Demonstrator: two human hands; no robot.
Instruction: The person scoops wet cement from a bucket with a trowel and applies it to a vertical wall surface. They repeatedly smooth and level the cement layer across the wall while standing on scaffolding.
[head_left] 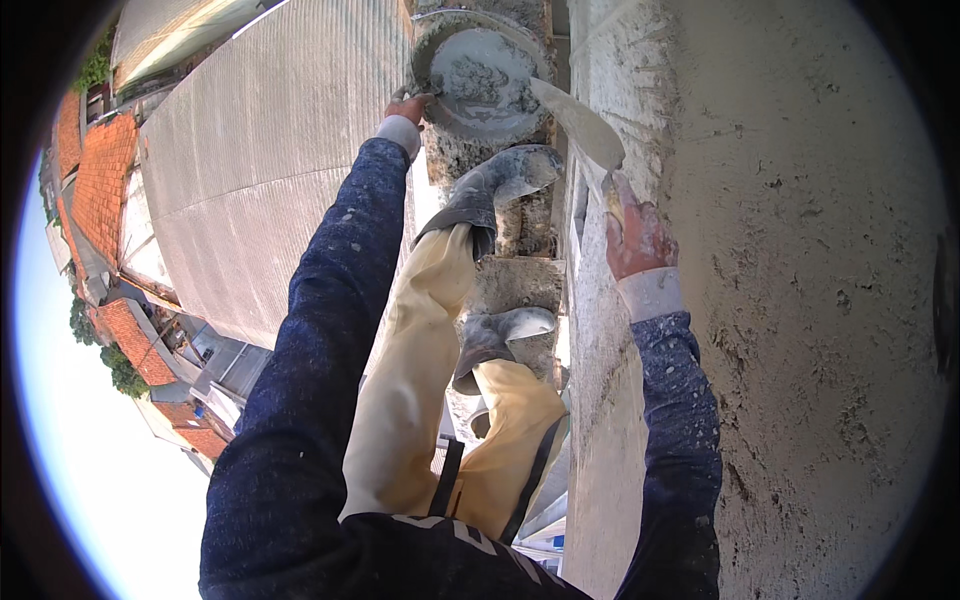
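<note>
A round bucket (425, 62) of wet grey mortar (484, 72) stands on the plank walkway at the far end. My left hand (408, 106) is closed on the near left part of its rim. In my right hand (638, 235) is the handle of a trowel (583, 126), its long blade smeared with mortar. The blade's tip reaches over the bucket's right rim, close to the mortar. Grey splashes cover both my sleeves and my right fingers.
A rough plastered wall (800, 300) rises close on my right. My boots (510, 175) stand on narrow, mortar-caked planks (510, 285). To the left, a corrugated roof (270, 150) lies beyond the walkway's edge, with tiled roofs (105, 165) farther off.
</note>
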